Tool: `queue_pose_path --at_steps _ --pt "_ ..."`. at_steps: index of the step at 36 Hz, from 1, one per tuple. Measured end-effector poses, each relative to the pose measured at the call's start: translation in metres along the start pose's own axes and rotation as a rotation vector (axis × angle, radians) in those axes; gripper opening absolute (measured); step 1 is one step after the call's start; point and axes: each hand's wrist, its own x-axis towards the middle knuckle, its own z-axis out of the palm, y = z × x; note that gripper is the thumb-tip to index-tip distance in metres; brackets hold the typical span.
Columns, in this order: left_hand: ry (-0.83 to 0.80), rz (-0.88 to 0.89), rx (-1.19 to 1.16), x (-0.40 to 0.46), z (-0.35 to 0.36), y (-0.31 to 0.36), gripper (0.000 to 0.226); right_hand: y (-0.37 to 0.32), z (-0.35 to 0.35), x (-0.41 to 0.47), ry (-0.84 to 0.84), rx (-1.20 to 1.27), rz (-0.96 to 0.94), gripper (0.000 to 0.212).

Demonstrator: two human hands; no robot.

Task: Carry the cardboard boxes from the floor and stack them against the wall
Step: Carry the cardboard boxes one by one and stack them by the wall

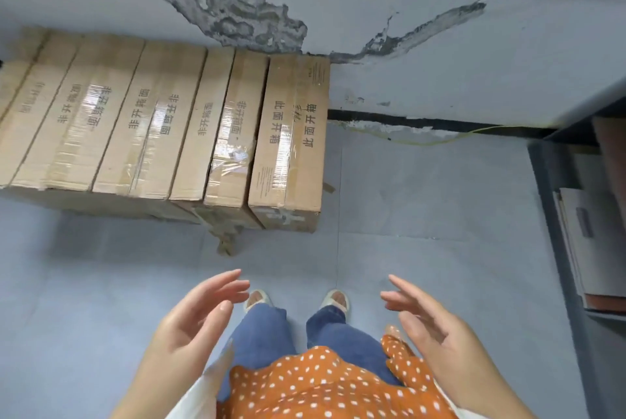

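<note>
Left hand (200, 312): hanging in the air in front of the body, palm turned inward, fingers spread and only slightly bent; gripping nothing, touching nothing.
Right hand (423, 320): mirroring the left, palm facing inward, fingers loosely extended; carrying nothing, touching nothing.
Gap between hands: both hands are sitting apart at about waist height, the person's legs and light shoes (333, 300) showing between them.
Cardboard boxes (162, 124): lying side by side in a row on the floor, long sides touching, far ends against the wall (406, 46); taped tops with printed characters are facing up. Well apart from both hands.
Rightmost box (291, 141): standing at the end of the row, nearest the open floor (423, 215).
Wall: paint is peeling in large dark patches above the row.
Right edge: a dark shelf unit (555, 215) is holding flat stacked items (582, 242); what they are, cannot tell.
Clothing: orange dotted top (321, 384), blue trousers.
</note>
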Motion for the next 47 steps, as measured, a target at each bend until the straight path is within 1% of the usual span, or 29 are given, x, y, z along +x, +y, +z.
queue_pose_path --at_steps 2,3,5,8,10,12,14,15,16,18,19,21,24,25,27,28,29,30,31,32,33,36,37,39,40,43,47 --pt "-0.008 0.015 -0.005 0.0 0.002 -0.002 0.044 -0.001 0.004 -0.008 0.061 0.045 0.001 0.067" --pt "-0.012 0.021 -0.009 0.001 0.003 -0.002 0.043 -0.001 0.007 -0.012 0.089 0.063 0.003 0.064" --pt "-0.029 0.023 -0.019 0.004 0.001 -0.004 0.031 -0.004 0.016 -0.018 0.176 0.115 -0.008 0.053" --pt "-0.09 0.059 0.011 0.013 -0.007 -0.002 0.033 -0.01 0.038 -0.03 0.321 0.22 -0.008 0.028" --pt "-0.148 0.095 0.033 0.019 -0.016 0.001 0.026 -0.009 0.057 -0.039 0.399 0.285 0.008 0.025" --pt "-0.213 0.141 0.05 0.025 -0.027 0.005 0.025 -0.013 0.079 -0.049 0.488 0.336 0.023 0.029" --pt "-0.29 0.187 0.085 0.032 -0.04 0.008 0.03 -0.014 0.104 -0.061 0.589 0.381 0.04 0.045" --pt "-0.334 0.208 0.105 0.034 -0.046 0.012 0.033 -0.015 0.118 -0.068 0.652 0.404 0.05 0.047" --pt "-0.378 0.224 0.123 0.037 -0.052 0.016 0.036 -0.018 0.13 -0.074 0.714 0.439 0.059 0.043" --pt "-0.456 0.249 0.16 0.044 -0.061 0.02 0.042 -0.02 0.154 -0.088 0.834 0.502 0.068 0.024" --pt "-0.499 0.27 0.184 0.047 -0.064 0.023 0.042 -0.02 0.165 -0.096 0.888 0.504 0.078 0.026" --pt "-0.586 0.307 0.216 0.049 -0.067 0.026 0.037 -0.018 0.186 -0.115 0.97 0.511 0.107 0.036" --pt "-0.693 0.33 0.228 0.044 -0.066 0.032 0.034 -0.023 0.212 -0.148 1.135 0.54 0.11 0.03" --pt "-0.734 0.343 0.229 0.041 -0.065 0.032 0.035 -0.024 0.221 -0.159 1.204 0.563 0.114 0.037" --pt "-0.832 0.368 0.246 0.034 -0.061 0.033 0.043 -0.024 0.239 -0.18 1.299 0.568 0.141 0.066" --pt "-0.881 0.377 0.254 0.028 -0.058 0.033 0.044 -0.023 0.249 -0.192 1.346 0.576 0.159 0.074" --pt "-0.918 0.382 0.255 0.024 -0.054 0.033 0.047 -0.021 0.258 -0.202 1.397 0.584 0.17 0.075" --pt "-0.954 0.387 0.259 0.019 -0.051 0.033 0.052 -0.018 0.267 -0.212 1.444 0.589 0.182 0.072" --pt "-0.994 0.396 0.265 0.014 -0.046 0.031 0.054 -0.017 0.276 -0.222 1.496 0.595 0.196 0.062" --pt "-1.032 0.406 0.273 0.006 -0.04 0.03 0.055 -0.015 0.285 -0.232 1.538 0.605 0.217 0.045" --pt "-1.068 0.416 0.279 -0.002 -0.035 0.029 0.054 -0.014 0.293 -0.242 1.57 0.617 0.232 0.034" --pt "-1.163 0.466 0.291 -0.034 -0.02 0.02 0.038 -0.01 0.323 -0.274 1.682 0.624 0.278 0.034" --pt "-1.192 0.48 0.293 -0.046 -0.016 0.014 0.036 -0.008 0.332 -0.285 1.702 0.632 0.302 0.036" --pt "-1.275 0.513 0.309 -0.075 -0.009 0.001 0.038 0.001 0.358 -0.31 1.733 0.618 0.386 0.053" --pt "-1.316 0.527 0.319 -0.091 -0.006 -0.006 0.041 0.005 0.37 -0.323 1.746 0.618 0.431 0.058" --pt "-1.446 0.549 0.351 -0.142 -0.001 -0.029 0.041 0.014 0.41 -0.364 1.822 0.632 0.514 0.06" --pt "-1.594 0.56 0.403 -0.22 -0.007 -0.059 0.042 0.022 0.461 -0.422 1.912 0.729 0.579 0.058"
